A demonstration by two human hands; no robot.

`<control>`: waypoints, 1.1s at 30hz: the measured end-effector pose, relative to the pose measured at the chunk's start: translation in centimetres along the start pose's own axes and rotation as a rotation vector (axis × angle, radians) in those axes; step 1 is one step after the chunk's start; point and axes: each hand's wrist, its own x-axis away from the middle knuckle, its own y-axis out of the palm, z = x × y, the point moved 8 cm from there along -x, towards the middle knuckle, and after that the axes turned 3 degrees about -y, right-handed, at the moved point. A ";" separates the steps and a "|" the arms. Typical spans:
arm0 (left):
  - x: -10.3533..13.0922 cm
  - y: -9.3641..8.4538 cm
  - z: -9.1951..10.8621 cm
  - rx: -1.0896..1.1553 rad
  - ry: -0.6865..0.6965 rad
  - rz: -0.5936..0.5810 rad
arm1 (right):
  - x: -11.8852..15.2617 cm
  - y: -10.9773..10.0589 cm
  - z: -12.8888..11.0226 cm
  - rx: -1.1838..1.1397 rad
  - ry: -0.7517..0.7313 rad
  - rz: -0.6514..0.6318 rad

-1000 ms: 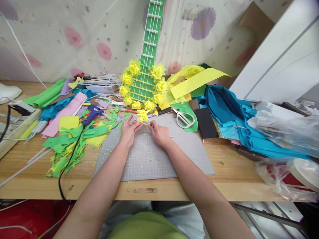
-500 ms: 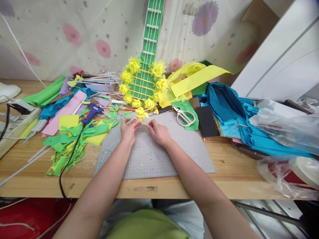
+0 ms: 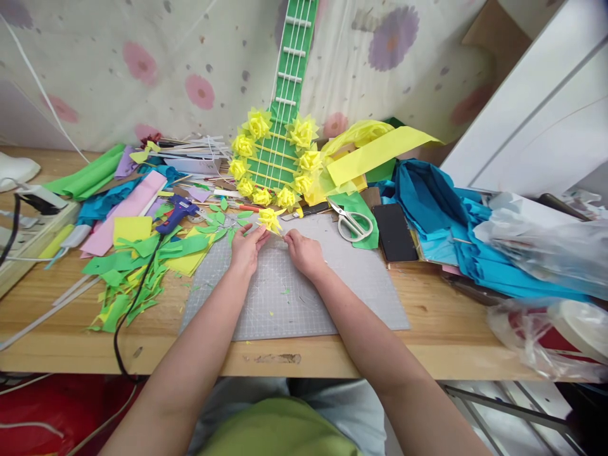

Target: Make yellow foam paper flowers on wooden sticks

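Observation:
A yellow paper flower (image 3: 270,220) is pinched at its base by my left hand (image 3: 246,250), its petals facing up and away. My right hand (image 3: 304,252) is closed just to the right of it, the thumb and finger pinching a thin pale stick whose far end is hidden by the fingers. Both hands are over the grey cutting mat (image 3: 285,304). Just beyond them leans a green paper guitar (image 3: 273,166) with white strings, its body ringed with yellow paper flowers.
White-handled scissors (image 3: 354,226) and a black phone (image 3: 394,232) lie to the right, before blue crepe paper (image 3: 432,196). A blue glue gun (image 3: 175,214), green paper leaves (image 3: 223,218) and paper scraps (image 3: 128,282) lie left. The glue gun's black cord crosses the table edge.
The flower has tipped slightly and sits a little lower in my left hand. My right hand has shifted slightly right, widening the gap between the hands. The view moved a little.

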 end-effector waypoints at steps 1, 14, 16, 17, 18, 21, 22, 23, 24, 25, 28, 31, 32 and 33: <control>0.1 0.1 -0.1 -0.009 -0.017 -0.006 | 0.0 0.0 0.1 0.001 0.006 0.002; 0.0 0.2 -0.2 -0.060 0.007 -0.021 | 0.1 -1.5 0.8 -0.203 0.008 0.198; 0.3 0.4 -0.3 -0.101 0.018 -0.034 | 0.3 -2.9 1.0 -0.229 -0.022 0.376; 0.4 0.5 -0.3 -0.123 0.023 -0.039 | 0.4 -3.3 0.9 -0.233 -0.063 0.434; 0.5 0.6 -0.3 -0.141 0.025 -0.042 | 0.5 -3.6 0.6 -0.233 -0.113 0.464; 0.7 0.8 -0.4 -0.160 0.013 -0.055 | 0.2 -3.4 0.0 -0.231 -0.204 0.459; 0.7 0.9 -0.5 -0.162 0.004 -0.062 | 0.1 -3.3 0.0 -0.231 -0.199 0.447; 0.8 0.9 -0.6 -0.165 -0.007 -0.070 | -0.1 -3.2 0.1 -0.232 -0.181 0.436; 0.8 1.0 -0.6 -0.173 -0.020 -0.078 | -0.2 -3.1 0.2 -0.231 -0.163 0.422; 0.8 1.0 -0.7 -0.184 -0.032 -0.084 | -0.3 -3.0 0.3 -0.229 -0.150 0.403; 0.9 1.2 -0.9 -0.197 -0.041 -0.088 | -0.7 -2.8 0.2 -0.228 -0.139 0.343; 1.1 1.2 -0.9 -0.162 -0.030 -0.087 | -1.0 -2.5 0.4 -0.312 -0.089 0.315; 1.1 1.3 -1.0 -0.145 -0.032 -0.085 | -1.1 -2.3 0.6 -0.383 -0.056 0.303; 1.2 1.3 -1.1 -0.128 -0.039 -0.083 | -1.2 -2.0 0.9 -0.483 -0.017 0.284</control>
